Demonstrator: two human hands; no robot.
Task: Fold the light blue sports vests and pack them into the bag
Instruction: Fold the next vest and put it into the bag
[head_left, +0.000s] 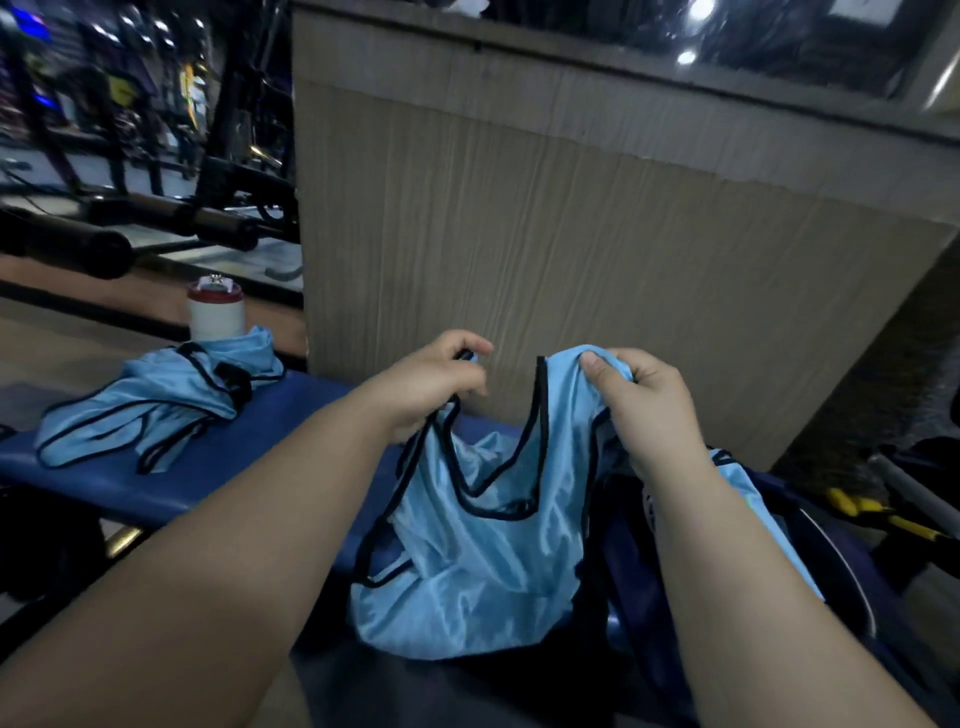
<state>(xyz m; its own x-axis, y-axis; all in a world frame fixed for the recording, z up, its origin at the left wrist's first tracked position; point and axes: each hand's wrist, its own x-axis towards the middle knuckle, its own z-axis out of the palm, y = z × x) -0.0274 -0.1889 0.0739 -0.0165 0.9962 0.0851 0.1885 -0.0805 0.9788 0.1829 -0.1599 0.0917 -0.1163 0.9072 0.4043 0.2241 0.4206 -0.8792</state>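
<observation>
Light blue black-trimmed sports vest (467, 545) hung lengthwise at frame centre, my left hand (431, 384) and right hand (639, 410) each pinching 1 shoulder strap; dark navy bag (841, 566) lay lower right, nearer my right.

Light blue vest (478, 545) between both hands.

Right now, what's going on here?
A person holds one light blue vest up over the blue bench, not yet folded. The left grip pinches a black-trimmed strap, and the right grip holds the other shoulder. The dark blue bag sits at the right, with light blue fabric showing in it. A heap of vests lies further left on the bench, beside a white bottle.
</observation>
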